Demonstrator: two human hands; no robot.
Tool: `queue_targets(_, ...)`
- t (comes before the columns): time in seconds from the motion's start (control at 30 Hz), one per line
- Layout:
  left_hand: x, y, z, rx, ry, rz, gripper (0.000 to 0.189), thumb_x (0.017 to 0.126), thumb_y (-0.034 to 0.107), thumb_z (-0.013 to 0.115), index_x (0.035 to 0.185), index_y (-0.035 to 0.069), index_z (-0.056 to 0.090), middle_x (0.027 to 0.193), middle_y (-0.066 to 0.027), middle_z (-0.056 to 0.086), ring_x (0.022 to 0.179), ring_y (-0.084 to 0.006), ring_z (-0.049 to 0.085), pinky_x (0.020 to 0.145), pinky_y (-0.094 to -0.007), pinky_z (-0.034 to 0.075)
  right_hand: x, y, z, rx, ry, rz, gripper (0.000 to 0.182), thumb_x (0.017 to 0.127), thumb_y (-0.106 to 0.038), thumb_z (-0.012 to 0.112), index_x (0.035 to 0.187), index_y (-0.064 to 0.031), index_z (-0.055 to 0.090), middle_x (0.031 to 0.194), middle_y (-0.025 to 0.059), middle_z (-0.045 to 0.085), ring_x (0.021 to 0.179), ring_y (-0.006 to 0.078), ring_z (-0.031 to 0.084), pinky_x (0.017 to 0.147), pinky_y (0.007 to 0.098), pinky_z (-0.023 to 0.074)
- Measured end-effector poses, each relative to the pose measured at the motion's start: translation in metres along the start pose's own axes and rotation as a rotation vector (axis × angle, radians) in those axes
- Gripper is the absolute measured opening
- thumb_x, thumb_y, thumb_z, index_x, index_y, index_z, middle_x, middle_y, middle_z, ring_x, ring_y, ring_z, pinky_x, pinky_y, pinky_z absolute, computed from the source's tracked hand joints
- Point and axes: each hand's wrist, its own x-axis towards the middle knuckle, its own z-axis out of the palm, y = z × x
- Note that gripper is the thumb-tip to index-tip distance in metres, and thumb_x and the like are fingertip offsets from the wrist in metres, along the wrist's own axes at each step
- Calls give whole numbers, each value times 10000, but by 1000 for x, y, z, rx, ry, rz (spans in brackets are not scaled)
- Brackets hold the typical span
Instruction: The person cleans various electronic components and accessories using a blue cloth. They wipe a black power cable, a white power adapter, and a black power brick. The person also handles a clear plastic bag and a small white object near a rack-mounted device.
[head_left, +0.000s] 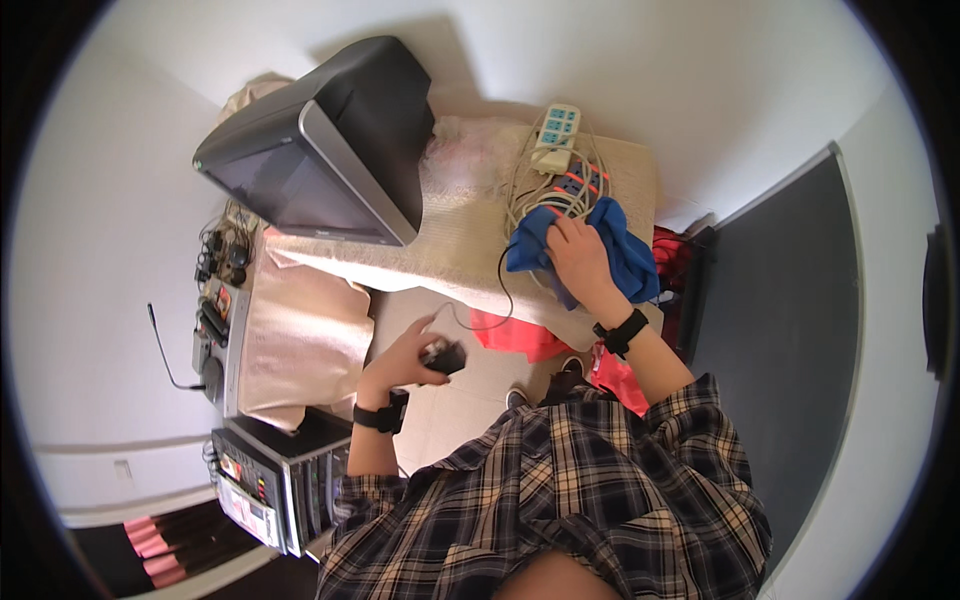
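My left hand (401, 358) holds a small black object (448, 360), perhaps an adapter, over the gap between the tables. From beside that hand a thin dark cord (499, 319) curves up to the blue cloth (624, 251) on the far table. My right hand (581, 262) grips the cloth with bent fingers; their tips are partly hidden in its folds. Just beyond the cloth lies a dark power strip (577, 180) with orange stripes, partly under loops of pale cable (517, 199). A white power strip (559, 127) with blue sockets rests farther back.
A bulky CRT monitor (360, 142) stands on the left of the cloth-covered table (457, 247). Gooseneck microphone (166, 352) and small electronics sit at far left, above an equipment rack (259, 480). Red fabric (517, 334) hangs below the table edge. A dark panel (787, 337) is at right.
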Motion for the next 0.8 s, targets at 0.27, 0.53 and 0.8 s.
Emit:
queue_targets(0.27, 45, 89, 8, -46, 292, 317, 516, 546, 152, 731, 1011, 22, 547, 955, -159, 518, 825, -305, 560, 704, -348, 457, 8, -52, -8, 92, -32, -212, 166, 684, -139, 544, 841, -85, 540, 902, 49, 524, 860, 210, 509, 710, 317, 399)
queue_targets(0.53, 6, 109, 5, 27, 327, 273, 528, 535, 117, 722, 1031, 28, 564, 926, -107, 554, 808, -274, 573, 717, -308, 466, -23, -4, 19, 257, -151, 24, 219, 687, -153, 612, 879, -70, 548, 861, 66, 558, 843, 246, 535, 697, 352, 430)
queue_targets(0.8, -22, 92, 14, 111, 525, 192, 504, 548, 133, 728, 1015, 39, 563, 998, -130, 554, 848, -322, 577, 727, -347, 477, -41, 48, 13, 1684, 56, 1346, 269, 916, -296, 510, 1096, -98, 519, 976, -9, 571, 831, 165, 551, 728, 306, 453)
